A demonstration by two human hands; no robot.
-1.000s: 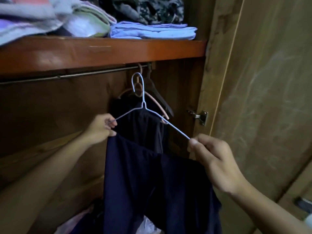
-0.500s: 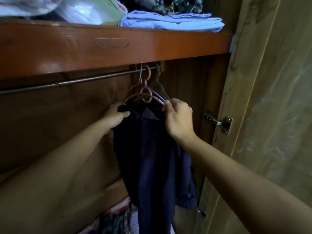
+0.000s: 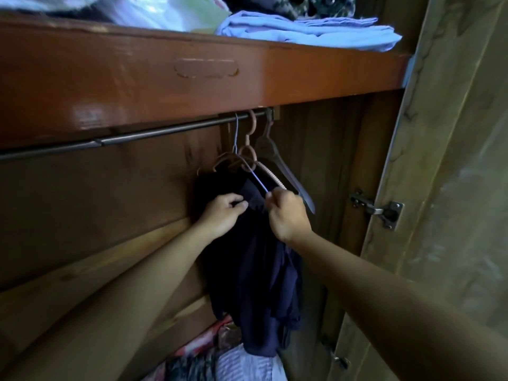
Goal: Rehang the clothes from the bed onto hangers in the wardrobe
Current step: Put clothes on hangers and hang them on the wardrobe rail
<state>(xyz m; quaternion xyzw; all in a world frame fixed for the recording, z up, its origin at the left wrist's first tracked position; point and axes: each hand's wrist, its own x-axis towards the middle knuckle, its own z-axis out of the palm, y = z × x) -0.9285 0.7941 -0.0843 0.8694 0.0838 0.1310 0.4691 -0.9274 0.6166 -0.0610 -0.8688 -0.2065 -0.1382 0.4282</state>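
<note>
A dark navy garment (image 3: 255, 259) droops in loose folds from a thin blue wire hanger (image 3: 235, 138) hooked on the wardrobe rail (image 3: 137, 137), beside a pink hanger (image 3: 251, 154) and a dark one (image 3: 286, 171). The left hand (image 3: 222, 213) pinches its gathered top edge; the right hand (image 3: 287, 213) pinches the hanger's wire arm, below a shelf (image 3: 192, 86) of folded laundry.

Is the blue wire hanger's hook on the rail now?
Touching. The head view shows the blue wire hanger hooked over the rail, beside the pink hanger.

Navy garment (image 3: 253, 259), pale blue wire hanger (image 3: 257, 180), pink hanger (image 3: 268, 171); at 12 o'clock, red-brown shelf (image 3: 137, 86) under lilac folded cloth (image 3: 308, 30).
</note>
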